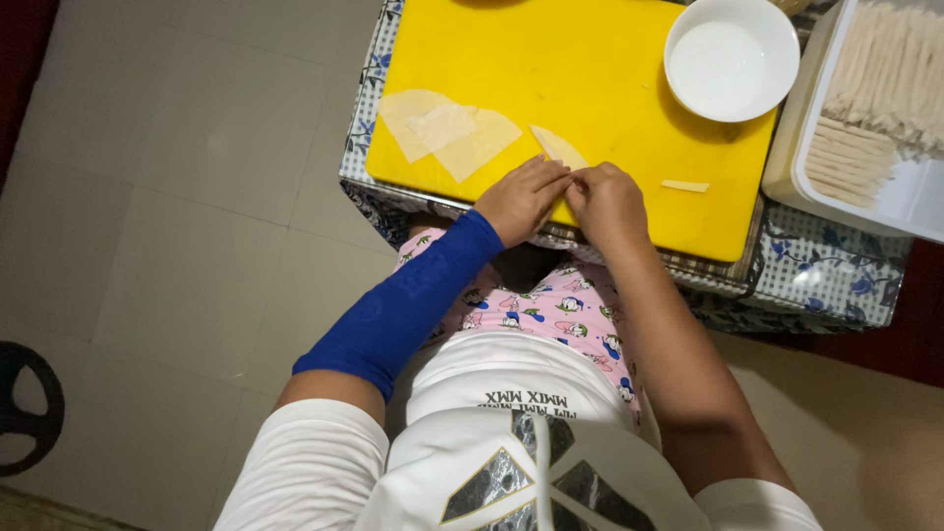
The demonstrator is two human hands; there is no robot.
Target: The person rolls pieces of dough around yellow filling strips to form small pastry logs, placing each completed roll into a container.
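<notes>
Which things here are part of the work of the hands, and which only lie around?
In use: left hand and right hand together on a thin wrapper; yellow board; spare wrappers; filling strip; white bowl; tray of sticks.
Lying about: black wheel.

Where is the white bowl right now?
In the head view, the round white bowl sits on the far right corner of the yellow cutting board, beside the white tray of pale rolled sticks.

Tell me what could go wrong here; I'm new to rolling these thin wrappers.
Both hands, left hand and right hand, pinch one wrapper at the yellow board's near edge; it might tear or slip off. The spare wrappers overlap and could stick together. The white bowl overhangs the board's corner and might tip.
</notes>
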